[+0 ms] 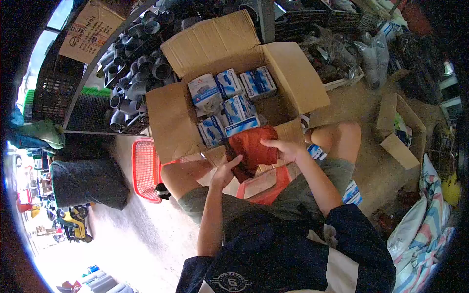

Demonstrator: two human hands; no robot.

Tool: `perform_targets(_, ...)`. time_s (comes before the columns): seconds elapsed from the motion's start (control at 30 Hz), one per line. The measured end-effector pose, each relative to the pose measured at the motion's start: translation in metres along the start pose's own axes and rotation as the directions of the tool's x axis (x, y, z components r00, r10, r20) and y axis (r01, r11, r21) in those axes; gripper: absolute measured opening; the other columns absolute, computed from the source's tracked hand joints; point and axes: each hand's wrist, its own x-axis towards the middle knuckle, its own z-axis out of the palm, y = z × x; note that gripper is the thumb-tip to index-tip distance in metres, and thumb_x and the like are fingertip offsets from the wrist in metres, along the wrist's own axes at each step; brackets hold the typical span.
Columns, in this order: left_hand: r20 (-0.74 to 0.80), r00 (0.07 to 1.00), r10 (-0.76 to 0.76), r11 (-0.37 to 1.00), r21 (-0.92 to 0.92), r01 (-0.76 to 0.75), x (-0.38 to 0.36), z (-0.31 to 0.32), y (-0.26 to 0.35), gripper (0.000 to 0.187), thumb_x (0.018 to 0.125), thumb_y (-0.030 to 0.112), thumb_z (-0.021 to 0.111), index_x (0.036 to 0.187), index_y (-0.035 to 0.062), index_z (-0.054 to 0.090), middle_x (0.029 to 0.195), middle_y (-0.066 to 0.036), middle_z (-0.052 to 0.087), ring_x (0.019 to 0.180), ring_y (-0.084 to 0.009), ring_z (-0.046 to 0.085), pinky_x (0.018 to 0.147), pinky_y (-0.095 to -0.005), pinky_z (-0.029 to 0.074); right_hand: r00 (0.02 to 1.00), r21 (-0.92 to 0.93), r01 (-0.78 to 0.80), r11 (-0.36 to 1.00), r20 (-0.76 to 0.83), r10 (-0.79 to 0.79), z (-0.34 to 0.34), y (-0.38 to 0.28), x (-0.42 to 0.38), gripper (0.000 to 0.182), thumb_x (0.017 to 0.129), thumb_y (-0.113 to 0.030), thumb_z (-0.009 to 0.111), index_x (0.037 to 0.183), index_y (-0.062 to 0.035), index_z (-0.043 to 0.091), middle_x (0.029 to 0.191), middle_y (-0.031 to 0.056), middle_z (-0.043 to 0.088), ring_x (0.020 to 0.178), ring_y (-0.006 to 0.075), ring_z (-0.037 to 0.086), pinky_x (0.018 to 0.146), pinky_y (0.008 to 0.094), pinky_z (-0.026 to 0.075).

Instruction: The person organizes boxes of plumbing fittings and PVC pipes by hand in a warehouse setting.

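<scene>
A dark red cloth [254, 146] is stretched between my two hands at the near edge of an open cardboard box [168, 119]. My left hand [226, 173] grips its lower left side, and my right hand [286, 148] pinches its right edge with the thumb on top. Just beyond the cloth, several small blue and white boxes [238, 108] lie inside the cardboard box, some tilted against each other. The cloth covers part of the box's near wall. Its folds hide some of my fingers.
A red plastic basket [145, 168] stands to the left of my knee. Grey pipe fittings [139, 73] fill racks behind it. On the right are a smaller open carton [401, 129] and a striped sack [422, 219]. More blue and white boxes [352, 193] lie beside my right leg.
</scene>
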Motion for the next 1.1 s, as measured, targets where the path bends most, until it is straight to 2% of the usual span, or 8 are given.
perform_targets(0.07, -0.111, 0.994, 0.024, 0.972, 0.235, 0.003, 0.003, -0.003, 0.002, 0.042, 0.093, 0.021, 0.064, 0.127, -0.0017, 0.056, 0.122, -0.01, 0.062, 0.109, -0.0202, 0.059, 0.098, -0.0356, 0.044, 0.999, 0.123, 0.016, 0.992, -0.054, -0.01, -0.008, -0.005, 0.003, 0.054, 0.091, -0.039, 0.067, 0.132, -0.0058, 0.056, 0.129, 0.0075, 0.062, 0.117, 0.0196, 0.059, 0.104, 0.036, 0.044)
perform_targets(0.13, -0.123, 0.99, -0.063, 0.997, 0.046, 0.069, 0.001, -0.007, -0.001, 0.036, 0.094, 0.022, 0.063, 0.121, -0.0013, 0.06, 0.117, -0.009, 0.064, 0.108, -0.0203, 0.06, 0.097, -0.0359, 0.044, 0.991, 0.248, 0.022, 0.968, -0.135, 0.012, -0.023, -0.001, 0.007, 0.053, 0.091, -0.037, 0.069, 0.132, -0.0054, 0.057, 0.128, 0.0069, 0.063, 0.115, 0.0194, 0.06, 0.103, 0.0349, 0.045)
perform_targets(0.33, -0.136, 0.979, -0.15, 0.91, -0.407, 0.083, 0.013, -0.021, 0.0, 0.032, 0.094, 0.01, 0.059, 0.125, 0.0007, 0.053, 0.121, -0.01, 0.063, 0.108, -0.0247, 0.063, 0.094, -0.0385, 0.051, 0.987, -0.243, 0.122, 0.962, -0.074, -0.144, -0.025, 0.026, 0.032, 0.051, 0.089, -0.036, 0.07, 0.128, -0.0046, 0.059, 0.123, 0.0045, 0.065, 0.111, 0.0191, 0.061, 0.098, 0.0338, 0.046)
perform_targets(0.43, -0.18, 0.983, -0.037, 0.997, -0.067, 0.025, 0.001, -0.007, 0.009, 0.034, 0.093, 0.009, 0.062, 0.125, 0.0007, 0.054, 0.122, -0.01, 0.062, 0.108, -0.0236, 0.063, 0.092, -0.0379, 0.052, 0.982, -0.28, 0.119, 0.953, -0.106, -0.154, -0.01, 0.01, 0.022, 0.047, 0.091, -0.034, 0.067, 0.127, -0.0054, 0.059, 0.12, 0.0045, 0.065, 0.108, 0.0187, 0.061, 0.096, 0.0335, 0.047)
perform_targets(0.87, -0.19, 0.979, 0.071, 0.984, -0.149, -0.1, -0.004, -0.006, 0.016, 0.029, 0.093, 0.009, 0.063, 0.121, 0.0022, 0.059, 0.113, -0.007, 0.065, 0.1, -0.0191, 0.064, 0.087, -0.0358, 0.052, 0.89, -0.239, 0.087, 0.967, -0.418, -0.184, 0.03, -0.011, 0.003, 0.04, 0.094, -0.035, 0.065, 0.123, -0.0077, 0.063, 0.118, 0.0064, 0.067, 0.105, 0.0189, 0.063, 0.091, 0.0337, 0.049)
perform_targets(1.0, 0.034, 0.944, 0.329, 0.905, -0.298, -0.304, -0.018, -0.019, 0.029, 0.012, 0.093, 0.006, 0.059, 0.101, 0.0024, 0.066, 0.092, -0.007, 0.068, 0.085, -0.0162, 0.064, 0.078, -0.0309, 0.051, 0.862, -0.652, 0.356, 0.67, -0.049, -0.505, 0.026, -0.028, -0.016, 0.019, 0.088, -0.012, 0.061, 0.104, -0.0056, 0.071, 0.102, 0.0068, 0.07, 0.096, 0.0192, 0.064, 0.084, 0.0327, 0.05)
perform_targets(1.07, 0.074, 0.82, 0.567, 0.79, 0.231, -0.567, -0.021, 0.003, 0.052, 0.025, 0.09, -0.004, 0.049, 0.073, 0.0014, 0.066, 0.075, -0.008, 0.066, 0.073, -0.0143, 0.06, 0.07, -0.0267, 0.047, 0.826, -0.58, 0.526, 0.623, 0.172, -0.537, 0.008, -0.023, -0.011, 0.022, 0.082, 0.005, 0.055, 0.092, -0.0027, 0.073, 0.093, 0.0076, 0.071, 0.087, 0.0183, 0.064, 0.077, 0.0319, 0.051)
perform_targets(1.1, 0.048, 0.845, 0.533, 0.829, 0.169, -0.532, -0.018, 0.001, 0.047, 0.027, 0.088, -0.006, 0.047, 0.07, 0.0011, 0.065, 0.076, -0.008, 0.066, 0.073, -0.0146, 0.061, 0.07, -0.0271, 0.047, 0.838, -0.587, 0.521, 0.619, 0.212, -0.503, 0.003, -0.025, -0.008, 0.027, 0.077, 0.008, 0.051, 0.089, -0.0019, 0.072, 0.09, 0.0079, 0.07, 0.083, 0.0177, 0.064, 0.074, 0.0315, 0.051)
